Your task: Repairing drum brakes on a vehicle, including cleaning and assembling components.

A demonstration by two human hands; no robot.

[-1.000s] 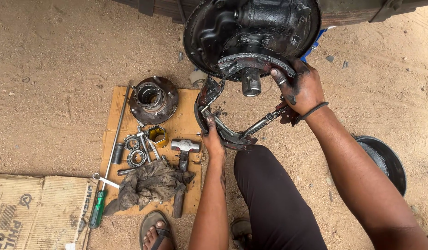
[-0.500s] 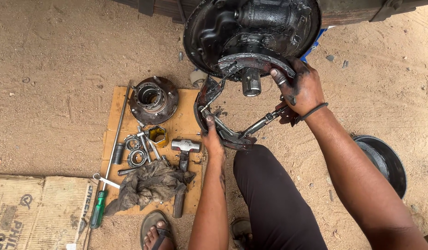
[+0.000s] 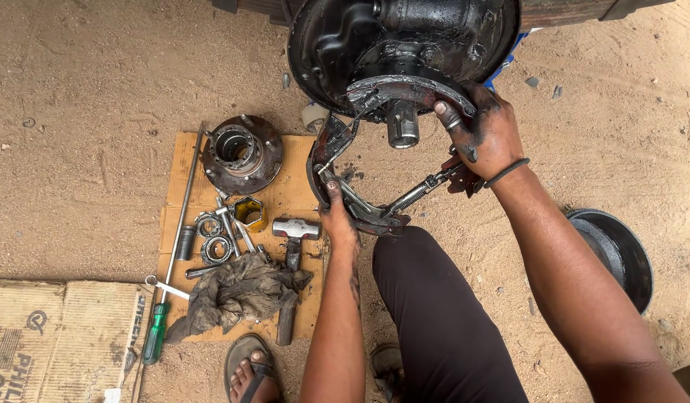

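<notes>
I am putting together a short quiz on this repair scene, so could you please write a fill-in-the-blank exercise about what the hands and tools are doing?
1. The left hand grips the lower brake shoe, while the ____ hand grips the upper brake shoe.
2. The hammer lies on a sheet of ____ on the sandy ground.
3. The screwdriver has a ____ handle.
4. Beside the hammer lies a crumpled, dirty ____.

Missing words: right; cardboard; green; rag
</notes>
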